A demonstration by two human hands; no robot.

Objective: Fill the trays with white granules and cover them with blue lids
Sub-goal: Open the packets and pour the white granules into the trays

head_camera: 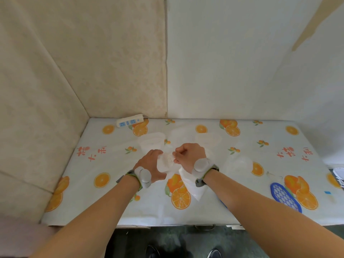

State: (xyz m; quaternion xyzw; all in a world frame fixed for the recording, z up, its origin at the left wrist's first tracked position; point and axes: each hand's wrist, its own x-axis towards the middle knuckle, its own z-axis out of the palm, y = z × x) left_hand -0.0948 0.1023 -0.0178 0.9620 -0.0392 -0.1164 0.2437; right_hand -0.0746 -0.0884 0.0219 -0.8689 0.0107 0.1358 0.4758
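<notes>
Centre of table: your left hand point(151, 164) and right hand point(188, 155) both pinch a white bag of granules point(166, 161).
Progress: filling looks barely begun; pale trays point(153, 141) are faint, contents unclear.
Lids: blue lid point(284, 197) lies uncovered at right, long axis running diagonally away from you to the left.
Table: orange-print cloth point(204, 211).

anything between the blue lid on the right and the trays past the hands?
Yes. The blue lid lies near the front right of the table; the pale trays sit toward the back centre. Between them are both hands: left hand and right hand gripping a white bag.
</notes>
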